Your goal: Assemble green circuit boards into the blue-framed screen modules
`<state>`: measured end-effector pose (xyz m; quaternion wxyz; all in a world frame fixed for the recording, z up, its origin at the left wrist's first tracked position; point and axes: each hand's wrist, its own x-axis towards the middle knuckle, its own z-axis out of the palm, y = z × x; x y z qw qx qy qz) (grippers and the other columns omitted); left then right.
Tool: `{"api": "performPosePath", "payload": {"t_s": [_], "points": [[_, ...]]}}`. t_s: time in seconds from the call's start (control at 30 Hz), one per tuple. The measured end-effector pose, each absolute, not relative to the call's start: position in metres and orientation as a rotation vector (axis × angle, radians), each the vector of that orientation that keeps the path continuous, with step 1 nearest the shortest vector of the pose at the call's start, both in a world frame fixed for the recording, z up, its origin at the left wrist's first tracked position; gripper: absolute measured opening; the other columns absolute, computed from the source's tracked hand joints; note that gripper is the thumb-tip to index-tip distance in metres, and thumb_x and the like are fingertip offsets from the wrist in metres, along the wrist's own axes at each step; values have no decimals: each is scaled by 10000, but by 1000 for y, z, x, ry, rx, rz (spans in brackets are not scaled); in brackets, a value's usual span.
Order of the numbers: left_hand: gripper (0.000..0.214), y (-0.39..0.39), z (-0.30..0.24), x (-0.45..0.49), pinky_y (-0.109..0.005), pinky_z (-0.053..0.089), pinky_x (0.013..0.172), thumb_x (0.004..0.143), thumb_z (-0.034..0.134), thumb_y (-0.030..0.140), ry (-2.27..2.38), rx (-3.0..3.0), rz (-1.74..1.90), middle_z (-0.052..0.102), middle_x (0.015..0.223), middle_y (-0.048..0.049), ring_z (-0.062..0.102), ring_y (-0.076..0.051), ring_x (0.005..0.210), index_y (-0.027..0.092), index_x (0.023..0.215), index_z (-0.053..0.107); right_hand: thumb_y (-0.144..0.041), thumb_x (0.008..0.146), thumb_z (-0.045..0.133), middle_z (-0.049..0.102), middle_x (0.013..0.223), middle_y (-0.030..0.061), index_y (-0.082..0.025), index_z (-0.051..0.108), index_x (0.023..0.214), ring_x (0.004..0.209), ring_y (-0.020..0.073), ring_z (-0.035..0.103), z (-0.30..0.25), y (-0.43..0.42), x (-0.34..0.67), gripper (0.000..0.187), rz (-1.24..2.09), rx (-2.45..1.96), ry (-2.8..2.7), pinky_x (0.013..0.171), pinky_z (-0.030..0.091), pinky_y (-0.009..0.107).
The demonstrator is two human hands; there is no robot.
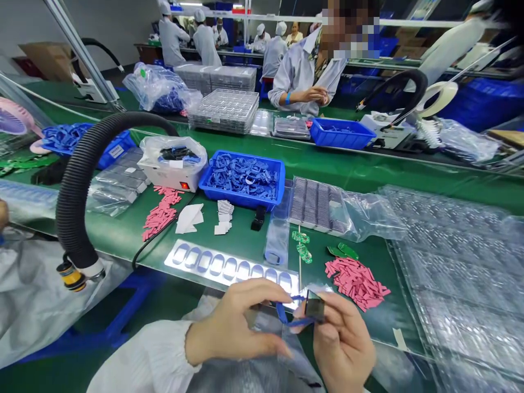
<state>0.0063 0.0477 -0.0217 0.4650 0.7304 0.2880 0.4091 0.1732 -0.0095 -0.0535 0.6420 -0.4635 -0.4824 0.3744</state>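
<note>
My right hand (344, 341) pinches a small dark square piece (315, 307), like a little display screen, together with a thin blue plastic frame (284, 315). The frame sticks out to the left from these fingers. My left hand (233, 322) is beside it, thumb and forefinger spread wide; its forefinger tip is at the frame's upper edge, and I cannot tell whether it touches. Just beyond the hands lies a white strip with a row of oval cut-outs (213, 264). Pink strips (356, 281) are heaped to the right, near green circuit boards (304, 252).
A blue bin (241, 199) full of blue frames stands mid-table beside a white machine (176, 177). A black ribbed hose (67, 202) arches at left. Clear plastic trays (462, 284) cover the right side. A co-worker (305, 73) sits opposite; another person's sleeve (36, 289) is at left.
</note>
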Motion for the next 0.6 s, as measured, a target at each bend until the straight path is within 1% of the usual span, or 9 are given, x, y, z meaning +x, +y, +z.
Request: {"api": "performPosePath", "payload": {"t_s": [0.07, 0.13, 0.2, 0.23, 0.3, 0.37, 0.47, 0.6], "points": [[339, 34, -24, 9, -298, 560, 761, 648, 781, 335, 840, 1532, 1015, 737, 905, -96, 690, -218, 838, 174, 932, 692, -406, 823, 602, 720, 796, 42, -264, 583, 1080, 583, 192, 689, -57, -17, 173, 294, 783, -1081, -1202, 498, 571, 270], [283, 23, -25, 10, -271, 570, 744, 670, 765, 325, 914, 1413, 1025, 748, 877, -71, 701, -199, 809, 183, 905, 697, -416, 837, 576, 723, 837, 45, -266, 581, 1101, 662, 202, 707, -54, -20, 176, 304, 776, -1081, -1287, 546, 588, 272], [312, 17, -26, 7, -262, 572, 769, 684, 760, 295, 942, 1416, 1041, 750, 895, -52, 706, -190, 823, 199, 968, 673, -424, 860, 537, 720, 891, 57, -262, 580, 1111, 755, 212, 709, -47, -16, 180, 302, 749, -1061, -1414, 605, 595, 289], [338, 15, -26, 5, -258, 568, 790, 699, 752, 271, 958, 1445, 1047, 746, 924, -43, 705, -184, 843, 213, 1015, 648, -419, 863, 536, 710, 956, 72, -255, 588, 1105, 811, 219, 701, -42, -13, 183, 298, 698, -1064, -1506, 646, 594, 304], [407, 15, -28, -1, -255, 553, 839, 724, 734, 237, 990, 1557, 1086, 730, 997, -30, 697, -174, 899, 248, 1102, 585, -389, 845, 579, 659, 1113, 103, -238, 617, 1080, 913, 233, 670, -33, -6, 191, 281, 525, -1102, -1730, 731, 574, 338], [482, 16, -31, -7, -266, 535, 880, 735, 725, 225, 1011, 1757, 1140, 718, 1040, -25, 683, -173, 948, 277, 1171, 525, -348, 829, 615, 603, 1210, 116, -229, 633, 1077, 957, 236, 638, -26, -1, 197, 276, 345, -1156, -1919, 760, 550, 356], [574, 17, -34, -12, -280, 527, 894, 750, 713, 216, 997, 2014, 1165, 714, 1052, -35, 672, -178, 973, 279, 1253, 444, -314, 825, 625, 596, 1214, 122, -213, 630, 1104, 1010, 247, 599, -21, 2, 202, 297, 177, -1152, -2073, 774, 531, 374], [589, 17, -37, -16, -298, 529, 893, 778, 686, 220, 942, 2077, 1131, 706, 1079, -50, 665, -183, 988, 268, 1288, 396, -297, 826, 625, 623, 1173, 118, -212, 616, 1144, 1031, 251, 590, -17, 3, 201, 329, 89, -1093, -2160, 799, 523, 397]]}}
